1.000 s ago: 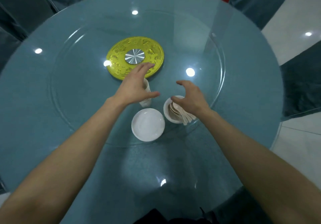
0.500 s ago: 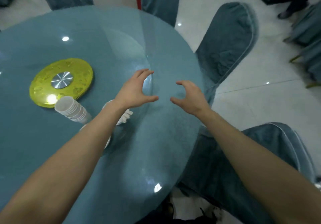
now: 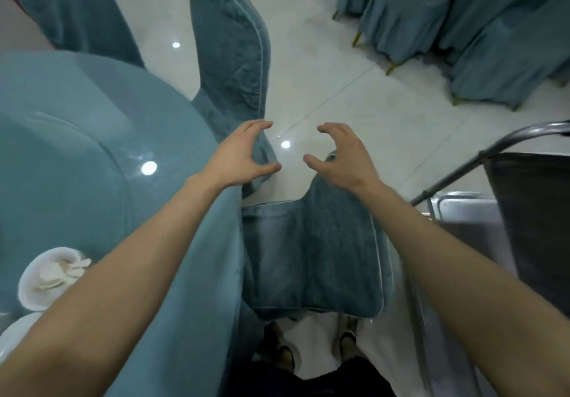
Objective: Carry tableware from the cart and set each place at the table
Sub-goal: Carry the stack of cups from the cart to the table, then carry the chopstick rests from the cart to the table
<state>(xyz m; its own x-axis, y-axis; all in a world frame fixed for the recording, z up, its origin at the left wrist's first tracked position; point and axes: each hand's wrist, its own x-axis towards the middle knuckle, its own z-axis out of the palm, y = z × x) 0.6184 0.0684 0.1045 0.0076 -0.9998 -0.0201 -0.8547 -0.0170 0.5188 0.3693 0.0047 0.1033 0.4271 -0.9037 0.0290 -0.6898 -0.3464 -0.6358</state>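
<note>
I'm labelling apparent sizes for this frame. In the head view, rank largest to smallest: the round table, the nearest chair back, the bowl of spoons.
1. round table, though cut off by the frame
2. nearest chair back
3. bowl of spoons, partly hidden yet plainly smallest

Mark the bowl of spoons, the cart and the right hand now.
bowl of spoons (image 3: 28,294), head view, white inner wall.
cart (image 3: 465,211), head view, steel shelf corner.
right hand (image 3: 345,159), head view, back of hand.
</note>
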